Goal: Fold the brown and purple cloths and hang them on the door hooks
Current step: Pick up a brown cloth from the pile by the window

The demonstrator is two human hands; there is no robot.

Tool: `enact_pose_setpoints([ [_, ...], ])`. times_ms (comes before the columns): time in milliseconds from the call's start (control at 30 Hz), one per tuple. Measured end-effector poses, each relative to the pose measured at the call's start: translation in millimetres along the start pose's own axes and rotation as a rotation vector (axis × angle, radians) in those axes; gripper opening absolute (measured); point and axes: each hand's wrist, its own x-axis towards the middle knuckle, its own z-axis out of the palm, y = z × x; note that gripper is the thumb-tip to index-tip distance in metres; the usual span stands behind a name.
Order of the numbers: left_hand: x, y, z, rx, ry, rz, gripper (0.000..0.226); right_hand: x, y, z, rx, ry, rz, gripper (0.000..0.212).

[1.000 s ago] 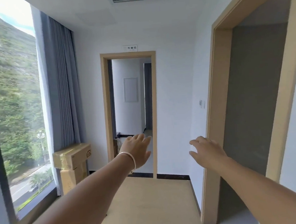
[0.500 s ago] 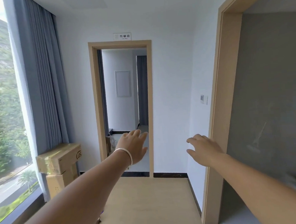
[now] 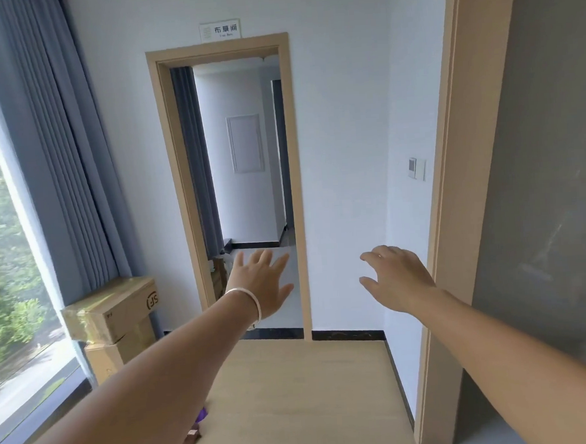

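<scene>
Both my arms reach forward over a light wooden table point(image 3: 305, 392). My left hand point(image 3: 261, 285), with a white bangle at the wrist, is open and holds nothing, fingers spread. My right hand point(image 3: 396, 277) is open too, fingers loosely curled and empty. A small bit of the purple cloth point(image 3: 203, 413) and the brown cloth point(image 3: 188, 442) peeks out under my left forearm at the table's left edge; most of both is hidden. No door hooks are in view.
An open doorway point(image 3: 248, 190) lies straight ahead beyond the table. Stacked cardboard boxes point(image 3: 112, 318) stand at the left below a blue-grey curtain point(image 3: 57, 150) and a large window. A wooden door frame point(image 3: 455, 212) and grey wall are close on the right.
The view has tilted down and turned slightly right, so the window shows less. Both hands stay outstretched and empty. The cloths' edge has come into view under my left forearm.
</scene>
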Motion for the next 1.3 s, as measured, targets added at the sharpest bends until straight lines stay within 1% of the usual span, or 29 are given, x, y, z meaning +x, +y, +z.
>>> enact_pose_setpoints([
  [167, 49.1, 40.6, 30.7, -0.047, -0.010, -0.065, 0.066, 35.3, 43.1, 35.2, 0.028, -0.035, 0.021, 0.053],
  [300, 69.4, 65.8, 50.5, -0.137, 0.013, -0.110, 0.067, 54.4, 60.5, 53.8, 0.103, -0.001, 0.083, 0.051],
  [467, 81.8, 71.1, 74.1, -0.268, 0.032, -0.176, 0.067, 63.3, 73.9, 78.8, 0.199, 0.055, 0.138, 0.050],
  [633, 100.4, 69.2, 107.2, -0.409, 0.018, -0.225, 0.068, 81.5, 61.5, 114.4, 0.256, 0.023, 0.157, 0.050],
  [767, 123.7, 55.1, 146.4, -0.510, -0.071, -0.226, 0.068, 116.3, 41.7, 146.6, 0.347, 0.003, 0.177, 0.049],
  [933, 166.1, 16.2, 189.0, -0.610, -0.110, -0.263, 0.068, 176.5, 20.2, 183.0, 0.435, -0.074, 0.195, 0.049],
  [1100, 207.0, -12.2, 224.4, -0.627, -0.157, -0.270, 0.068, 234.3, 7.8, 210.6, 0.482, -0.113, 0.188, 0.049],
  [1300, 244.1, -27.5, 259.6, -0.630, -0.197, -0.274, 0.067, 284.7, 10.0, 242.7, 0.517, -0.215, 0.171, 0.051],
])
